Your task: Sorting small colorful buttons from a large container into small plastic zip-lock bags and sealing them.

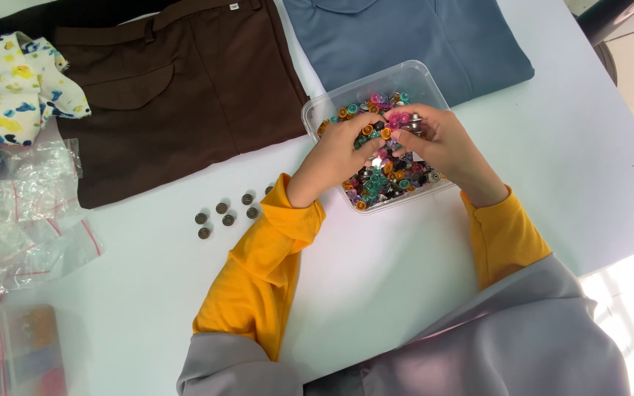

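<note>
My left hand [343, 150] and right hand [438, 143] meet over the clear tub [412, 77] of coloured buttons [387, 180], fingertips pinching buttons (which ones, I cannot tell); dark buttons [225, 213] lie nearby.

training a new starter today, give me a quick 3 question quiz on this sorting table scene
1. True or false: both hands, left hand and right hand, are over the clear plastic tub of coloured buttons.
2. Which garment lies nearest the loose dark buttons on the white table? A) brown trousers B) blue shirt C) floral fabric
3. What colour are the person's sleeve cuffs?

Key: 1 true; 2 A; 3 yellow.
</note>
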